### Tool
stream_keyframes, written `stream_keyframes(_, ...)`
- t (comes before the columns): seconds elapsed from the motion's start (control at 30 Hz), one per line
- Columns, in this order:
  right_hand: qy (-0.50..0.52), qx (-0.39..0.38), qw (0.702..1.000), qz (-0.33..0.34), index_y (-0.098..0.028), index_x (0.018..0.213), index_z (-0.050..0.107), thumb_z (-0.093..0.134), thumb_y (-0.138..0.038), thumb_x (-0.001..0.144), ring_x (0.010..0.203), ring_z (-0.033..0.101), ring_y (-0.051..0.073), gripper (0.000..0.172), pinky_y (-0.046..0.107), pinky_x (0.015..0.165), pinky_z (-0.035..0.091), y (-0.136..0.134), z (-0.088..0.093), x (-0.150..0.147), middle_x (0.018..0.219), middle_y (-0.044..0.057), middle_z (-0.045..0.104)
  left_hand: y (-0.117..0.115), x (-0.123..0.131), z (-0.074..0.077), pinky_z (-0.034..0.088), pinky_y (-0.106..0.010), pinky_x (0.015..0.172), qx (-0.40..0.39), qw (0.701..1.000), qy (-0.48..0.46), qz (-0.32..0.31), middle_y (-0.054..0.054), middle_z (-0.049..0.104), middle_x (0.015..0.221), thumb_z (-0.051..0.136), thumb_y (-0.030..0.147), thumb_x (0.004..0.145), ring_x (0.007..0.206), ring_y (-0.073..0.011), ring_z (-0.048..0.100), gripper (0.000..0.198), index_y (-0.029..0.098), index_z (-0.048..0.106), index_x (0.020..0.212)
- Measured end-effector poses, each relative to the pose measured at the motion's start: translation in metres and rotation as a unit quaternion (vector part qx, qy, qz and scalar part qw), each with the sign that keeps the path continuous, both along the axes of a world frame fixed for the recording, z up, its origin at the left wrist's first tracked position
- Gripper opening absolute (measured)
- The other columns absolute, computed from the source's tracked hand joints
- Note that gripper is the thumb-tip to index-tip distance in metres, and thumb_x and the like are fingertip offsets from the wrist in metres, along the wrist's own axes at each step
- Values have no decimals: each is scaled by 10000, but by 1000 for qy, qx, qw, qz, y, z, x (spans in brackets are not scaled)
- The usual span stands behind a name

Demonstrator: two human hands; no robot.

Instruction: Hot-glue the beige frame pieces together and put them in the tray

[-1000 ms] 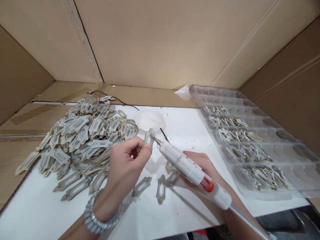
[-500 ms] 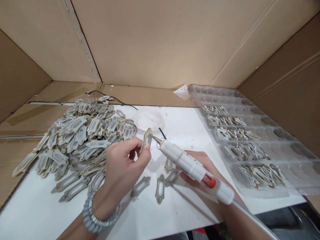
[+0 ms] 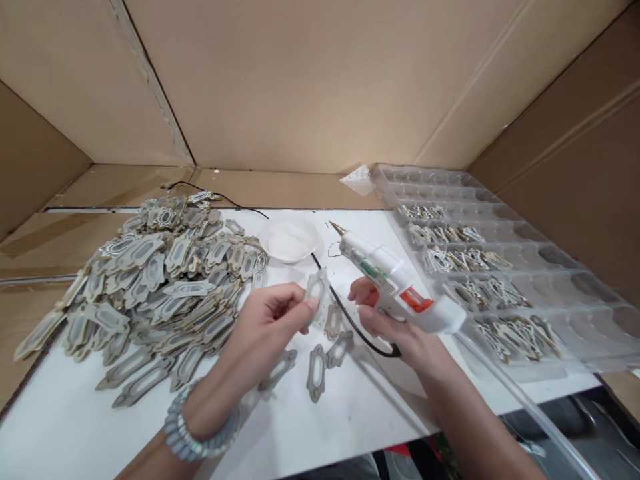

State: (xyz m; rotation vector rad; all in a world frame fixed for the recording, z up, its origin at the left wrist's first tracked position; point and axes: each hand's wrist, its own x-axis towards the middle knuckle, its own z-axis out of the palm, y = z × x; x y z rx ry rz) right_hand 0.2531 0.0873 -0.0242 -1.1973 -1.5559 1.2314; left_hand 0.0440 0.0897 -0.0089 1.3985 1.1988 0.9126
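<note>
Well, mid-frame the left hand (image 3: 277,317) pinches a grey plate (image 3: 316,292), hiding its lower end. Right of centre, the right hand (image 3: 400,331) curls round a glue gun (image 3: 387,275), the hold half hidden; a clear rod (image 3: 525,400) runs off lower right. A plate heap (image 3: 165,287) crowds the left; the right edge crops a plastic tray (image 3: 575,295).

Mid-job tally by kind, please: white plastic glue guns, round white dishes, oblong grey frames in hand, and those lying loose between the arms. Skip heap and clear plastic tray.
White plastic glue gun in right hand: 1
Round white dish: 1
Oblong grey frame in left hand: 1
Loose oblong grey frames: 4
Total: 7
</note>
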Motion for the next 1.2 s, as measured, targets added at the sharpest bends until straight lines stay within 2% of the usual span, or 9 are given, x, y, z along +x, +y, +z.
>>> stream_keyframes(0.2, 130, -115, 985, -6, -206, 788, 543, 675, -487, 854, 529, 378, 102, 317, 256, 542, 294, -6, -2, -15, 566, -68, 429, -7, 23, -17, 286, -222, 486, -76, 993, -80, -52, 30, 399, 536, 638, 503, 799, 528, -95, 347, 419, 182, 515, 559)
stream_keyframes(0.4, 221, -173, 960, 2, -199, 765, 540, 726, -484, 829, 500, 385, 93, 346, 238, 519, 287, -7, -7, -15, 519, -72, 443, -7, 21, -20, 293, -209, 479, -115, 980, -133, -89, 34, 441, 527, 697, 583, 808, 504, -81, 353, 466, 172, 611, 606)
stream_keyframes(0.47, 237, -180, 954, 15, -200, 747, 535, 730, -475, 823, 490, 406, 95, 345, 240, 516, 294, -6, -9, -13, 510, -70, 453, -8, 19, -21, 379, -196, 522, -170, 961, -190, -109, 2, 536, 582, 660, 609, 848, 553, -94, 448, 467, 169, 685, 694)
stream_keyframes(0.53, 245, -178, 952, 34, -197, 725, 534, 727, -465, 829, 493, 418, 94, 346, 238, 518, 301, -5, -10, -11, 513, -65, 460, -9, 19, -21, 479, -200, 617, -249, 923, -265, -122, -31, 623, 675, 662, 593, 864, 645, -114, 539, 431, 172, 738, 814)
stream_keyframes(0.6, 245, -177, 952, 42, -190, 724, 547, 724, -461, 835, 493, 405, 87, 342, 229, 509, 298, -5, -11, -11, 516, -63, 464, -9, 20, -21, 532, -217, 688, -323, 878, -329, -128, -49, 676, 758, 725, 542, 839, 679, -112, 565, 375, 174, 755, 898)
stream_keyframes(0.67, 244, -182, 952, 31, -187, 741, 557, 730, -461, 827, 481, 383, 77, 336, 218, 491, 285, -4, -11, -10, 518, -67, 461, -9, 21, -20, 546, -212, 699, -363, 848, -365, -125, -53, 696, 789, 782, 489, 809, 678, -97, 573, 338, 171, 762, 921)
stream_keyframes(0.77, 243, -181, 953, 8, -188, 750, 558, 754, -446, 794, 460, 370, 67, 326, 209, 471, 276, -5, -9, -11, 513, -75, 459, -10, 22, -20, 537, -182, 683, -378, 830, -388, -131, -48, 705, 773, 816, 450, 791, 720, -100, 616, 310, 171, 765, 917)
stream_keyframes(0.93, 246, -174, 954, -7, -186, 761, 571, 759, -430, 777, 447, 379, 62, 308, 205, 476, 285, -6, -6, -12, 498, -79, 467, -10, 22, -21, 510, -135, 694, -358, 830, -402, -149, -35, 711, 765, 824, 437, 788, 752, -84, 631, 298, 173, 764, 914)
stream_keyframes(1.2, 244, -172, 954, 2, -181, 781, 597, 769, -432, 768, 450, 391, 68, 305, 214, 463, 276, -4, -3, -11, 530, -72, 484, -8, 22, -22, 551, -185, 767, -368, 808, -434, -152, -42, 747, 869, 858, 327, 761, 792, -104, 685, 272, 175, 765, 967)
